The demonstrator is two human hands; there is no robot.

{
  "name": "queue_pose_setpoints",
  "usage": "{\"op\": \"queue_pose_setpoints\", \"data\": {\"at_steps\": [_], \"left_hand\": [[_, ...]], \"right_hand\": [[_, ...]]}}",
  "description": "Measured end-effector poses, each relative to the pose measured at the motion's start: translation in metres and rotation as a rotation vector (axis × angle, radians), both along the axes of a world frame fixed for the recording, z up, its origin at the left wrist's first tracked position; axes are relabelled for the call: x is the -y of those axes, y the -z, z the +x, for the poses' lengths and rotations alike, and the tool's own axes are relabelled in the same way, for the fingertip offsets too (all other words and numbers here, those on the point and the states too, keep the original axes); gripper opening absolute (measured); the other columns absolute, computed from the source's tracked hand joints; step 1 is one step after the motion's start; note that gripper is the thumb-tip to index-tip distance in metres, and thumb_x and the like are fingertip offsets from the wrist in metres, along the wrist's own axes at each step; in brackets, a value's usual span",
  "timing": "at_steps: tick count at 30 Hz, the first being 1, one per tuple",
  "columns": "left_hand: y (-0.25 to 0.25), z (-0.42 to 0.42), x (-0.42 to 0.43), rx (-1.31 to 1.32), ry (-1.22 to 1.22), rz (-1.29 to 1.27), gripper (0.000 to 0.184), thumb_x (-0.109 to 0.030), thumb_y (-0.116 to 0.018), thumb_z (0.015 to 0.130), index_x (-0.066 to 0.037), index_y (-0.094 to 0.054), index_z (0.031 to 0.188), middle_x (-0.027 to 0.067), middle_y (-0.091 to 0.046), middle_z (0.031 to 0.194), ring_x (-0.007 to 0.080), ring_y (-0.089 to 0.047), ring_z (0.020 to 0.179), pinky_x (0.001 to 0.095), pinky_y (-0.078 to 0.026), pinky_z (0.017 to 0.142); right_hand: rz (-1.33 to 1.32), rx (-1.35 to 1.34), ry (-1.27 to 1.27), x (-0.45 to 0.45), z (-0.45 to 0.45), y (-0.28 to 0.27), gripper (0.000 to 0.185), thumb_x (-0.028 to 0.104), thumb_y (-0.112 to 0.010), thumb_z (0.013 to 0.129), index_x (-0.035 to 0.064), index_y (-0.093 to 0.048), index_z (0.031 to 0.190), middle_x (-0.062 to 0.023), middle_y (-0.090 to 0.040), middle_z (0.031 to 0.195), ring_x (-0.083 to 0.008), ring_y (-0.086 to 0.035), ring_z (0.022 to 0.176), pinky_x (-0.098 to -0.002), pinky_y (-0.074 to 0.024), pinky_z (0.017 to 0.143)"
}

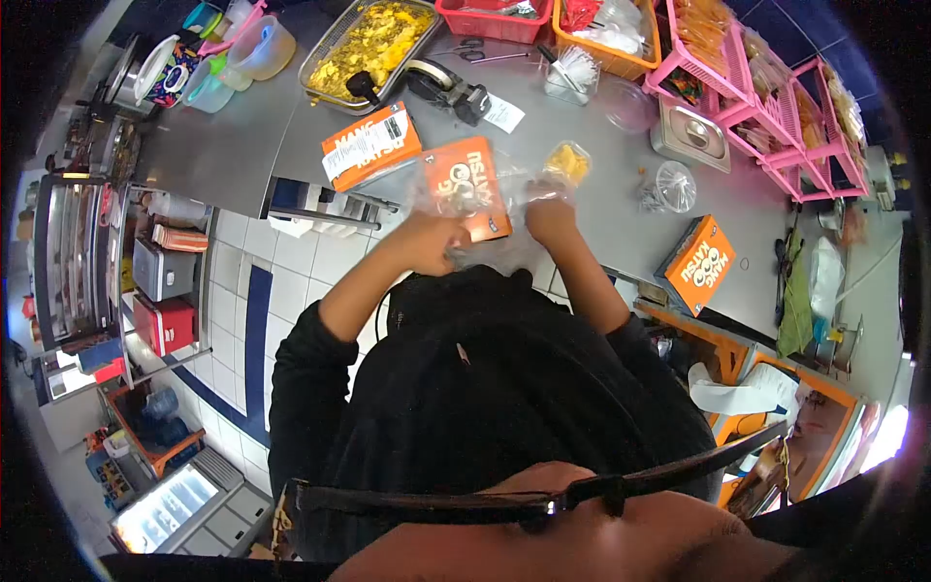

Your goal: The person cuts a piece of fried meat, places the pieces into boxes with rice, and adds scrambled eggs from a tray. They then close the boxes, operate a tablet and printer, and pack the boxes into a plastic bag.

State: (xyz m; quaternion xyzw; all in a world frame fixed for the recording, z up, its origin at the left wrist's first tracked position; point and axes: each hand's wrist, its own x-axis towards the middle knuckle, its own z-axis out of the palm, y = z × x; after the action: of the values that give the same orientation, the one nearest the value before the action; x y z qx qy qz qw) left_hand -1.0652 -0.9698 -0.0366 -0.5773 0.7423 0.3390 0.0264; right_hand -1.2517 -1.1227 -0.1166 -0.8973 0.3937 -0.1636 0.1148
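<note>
A clear plastic bag [495,254] is stretched between my two hands at the front edge of the metal counter. My left hand [432,242] is closed on the bag's left side, and my right hand [550,219] grips its right side. An orange printed box [467,175] lies between them, seen through or beside the plastic; whether it is fully inside I cannot tell. Just beyond my right hand is a small clear tub of yellow food [568,160]. To the left, a second orange box [361,153] has a white paper slip on it.
A third orange box [698,264] stands at the counter's right front edge. Behind are a tray of yellow food [376,48], a black tape dispenser [448,92], scissors [470,50], a steel lidded container [690,134] and pink baskets [713,82]. Plastic tubs [260,48] stand far left.
</note>
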Motion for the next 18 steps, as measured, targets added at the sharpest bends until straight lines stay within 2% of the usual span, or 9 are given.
{"op": "queue_pose_setpoints", "data": {"at_steps": [1,3,5,6,8,11,13,15,18], "left_hand": [[-0.006,-0.001,0.002,0.000,-0.003,0.007,0.052,-0.024,-0.069,0.072,-0.006,-0.054,0.118,0.0166,-0.057,0.118,0.0308,-0.059,0.101,0.0403,-0.050,0.080],[-0.016,-0.015,0.011,-0.162,-0.616,-0.463,0.048,-0.032,-0.069,0.070,-0.003,-0.058,0.106,0.0169,-0.063,0.079,0.0335,-0.062,0.071,0.0406,-0.050,0.066],[0.008,-0.042,0.032,0.003,-0.871,-0.339,0.057,-0.041,-0.070,0.067,-0.002,-0.057,0.107,0.0192,-0.062,0.084,0.0350,-0.061,0.087,0.0475,-0.047,0.078],[0.054,-0.050,0.039,0.235,-0.871,-0.510,0.060,-0.043,-0.070,0.065,-0.003,-0.058,0.108,0.0189,-0.063,0.086,0.0369,-0.056,0.097,0.0531,-0.041,0.085],[0.067,-0.067,0.047,0.472,-0.853,-0.675,0.063,-0.046,-0.070,0.064,-0.004,-0.058,0.110,0.0186,-0.063,0.087,0.0387,-0.052,0.106,0.0587,-0.034,0.093],[0.038,-0.081,0.051,0.345,-1.033,-0.371,0.065,-0.051,-0.065,0.065,-0.014,-0.056,0.117,0.0149,-0.061,0.107,0.0408,-0.038,0.121,0.0672,-0.016,0.099],[0.038,-0.072,0.050,0.212,-0.798,-0.014,0.058,-0.057,-0.057,0.069,-0.028,-0.056,0.120,0.0061,-0.065,0.108,0.0294,-0.047,0.119,0.0706,-0.004,0.099],[0.048,-0.072,0.050,0.222,-0.809,-0.007,0.057,-0.059,-0.054,0.069,-0.031,-0.057,0.119,0.0010,-0.065,0.108,0.0283,-0.047,0.120,0.0717,-0.003,0.098],[0.052,-0.073,0.047,0.228,-0.799,-0.010,0.058,-0.062,-0.050,0.069,-0.033,-0.057,0.118,-0.0032,-0.065,0.109,0.0277,-0.046,0.121,0.0732,0.000,0.097]], "right_hand": [[0.220,0.056,-0.102,0.002,0.003,0.002,0.026,0.023,-0.061,0.074,0.0006,-0.065,0.087,-0.0167,-0.066,0.095,-0.0311,-0.062,0.090,-0.0393,-0.0469,0.081],[0.450,0.114,-0.203,-0.001,0.011,-0.005,0.027,0.021,-0.059,0.075,-0.0014,-0.065,0.087,-0.0185,-0.066,0.095,-0.0301,-0.063,0.087,-0.0368,-0.0484,0.078],[1.053,0.373,0.114,-0.006,0.028,-0.031,0.026,0.018,-0.054,0.078,-0.0026,-0.065,0.090,-0.0175,-0.066,0.094,-0.0233,-0.064,0.084,-0.0326,-0.0487,0.075],[1.360,0.726,-0.074,0.000,0.035,0.001,0.026,0.019,-0.051,0.081,-0.0012,-0.065,0.089,-0.0133,-0.066,0.089,-0.0166,-0.061,0.080,-0.0309,-0.0472,0.071],[1.356,0.730,-0.013,0.004,0.040,0.027,0.026,0.020,-0.052,0.081,-0.0004,-0.065,0.089,-0.0116,-0.066,0.085,-0.0163,-0.060,0.077,-0.0306,-0.0467,0.069],[1.299,0.603,-0.031,0.012,0.028,0.041,0.027,0.021,-0.051,0.080,0.0005,-0.067,0.088,-0.0100,-0.064,0.079,-0.0162,-0.059,0.076,-0.0301,-0.0455,0.069],[1.261,0.474,-0.104,0.009,0.020,0.045,0.028,0.021,-0.050,0.079,0.0006,-0.067,0.087,-0.0103,-0.063,0.077,-0.0165,-0.059,0.077,-0.0300,-0.0448,0.072],[1.253,0.332,-0.020,0.009,0.018,0.031,0.027,0.022,-0.051,0.079,0.0009,-0.068,0.083,-0.0112,-0.063,0.080,-0.0167,-0.059,0.077,-0.0308,-0.0447,0.072],[1.264,0.335,-0.153,0.014,0.015,0.024,0.034,0.026,-0.051,0.082,0.0017,-0.065,0.101,-0.0122,-0.063,0.095,-0.0176,-0.060,0.081,-0.0319,-0.0458,0.078]]}}
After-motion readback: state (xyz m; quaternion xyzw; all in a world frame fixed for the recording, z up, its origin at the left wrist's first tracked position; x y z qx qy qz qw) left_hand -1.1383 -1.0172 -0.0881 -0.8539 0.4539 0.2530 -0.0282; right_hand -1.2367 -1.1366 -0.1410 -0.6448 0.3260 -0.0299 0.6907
